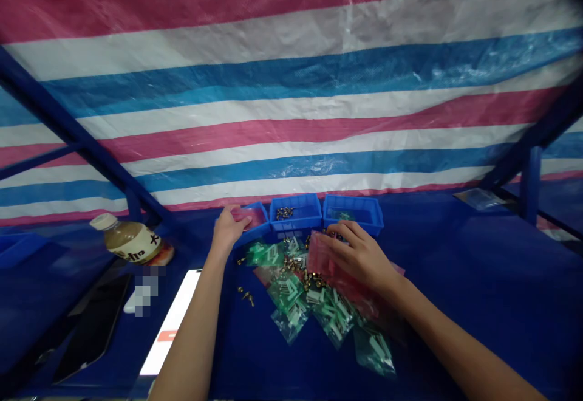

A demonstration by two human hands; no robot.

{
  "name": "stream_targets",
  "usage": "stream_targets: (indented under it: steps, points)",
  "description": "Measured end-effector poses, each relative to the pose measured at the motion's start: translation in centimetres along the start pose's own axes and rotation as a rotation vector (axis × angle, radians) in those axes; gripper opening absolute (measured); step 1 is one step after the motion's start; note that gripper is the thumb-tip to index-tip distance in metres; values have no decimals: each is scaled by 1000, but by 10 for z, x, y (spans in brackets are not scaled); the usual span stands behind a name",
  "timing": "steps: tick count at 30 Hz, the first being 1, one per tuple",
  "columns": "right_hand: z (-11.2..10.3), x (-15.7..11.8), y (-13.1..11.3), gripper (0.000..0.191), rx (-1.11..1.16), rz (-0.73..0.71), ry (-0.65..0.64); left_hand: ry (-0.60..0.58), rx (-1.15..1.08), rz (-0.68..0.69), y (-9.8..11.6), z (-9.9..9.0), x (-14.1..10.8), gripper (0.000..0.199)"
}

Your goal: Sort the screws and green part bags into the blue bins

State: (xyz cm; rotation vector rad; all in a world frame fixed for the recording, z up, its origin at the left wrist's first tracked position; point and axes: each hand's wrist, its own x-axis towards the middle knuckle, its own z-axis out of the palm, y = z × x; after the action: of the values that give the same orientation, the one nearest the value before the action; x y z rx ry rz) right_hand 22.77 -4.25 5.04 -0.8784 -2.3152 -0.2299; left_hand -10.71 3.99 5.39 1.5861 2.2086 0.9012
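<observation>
My left hand [229, 229] is at the left blue bin [253, 233], its thumb and fingers closed on a small pink plastic bag [248, 214] over the bin's opening. Above the pile in the middle, my right hand [359, 254] pinches another pink plastic bag [317, 256]; its contents cannot be made out. More pink plastic lies beneath that hand. Around it spread clear and green-tinted bags [336, 316] holding pale strip-like pieces. Loose brass-coloured fittings [314, 281] lie among the bags, with a few apart at the left [246, 296].
A middle blue bin [296, 223] holds brass pieces; a right blue bin [354, 226] holds a greenish bag. Left of my forearm are a lit phone-like screen [170, 316], a dark tablet-like device [95, 328] and a bottle [132, 242]. Blue frame bars [86, 146] and striped sheeting stand behind.
</observation>
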Motion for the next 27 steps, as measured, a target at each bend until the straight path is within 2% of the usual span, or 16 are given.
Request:
stream_targets:
  steps: [3, 6, 9, 13, 15, 20, 27]
  points:
    - [-1, 0, 1, 36, 5, 1, 6, 80, 226, 27, 5, -11, -10, 56]
    - [-4, 1, 1, 35, 3, -10, 30, 167, 324, 36, 11, -23, -24, 55]
    - [-5, 1, 2, 34, 0, -15, 55, 165, 360, 76, 13, -29, -32, 42]
    - [-5, 0, 4, 35, 6, -9, 62, 202, 410, 98, 13, -28, -33, 26]
    - [-5, 0, 4, 34, 9, -13, 65, 170, 423, 81, 14, -26, -32, 28]
    - [-5, -1, 5, 30, 5, -10, 69, -42, 451, 83, 18, -17, -32, 37]
    - [-8, 1, 6, 25, -21, -23, 66, -48, 473, 176, 23, -4, -39, 49]
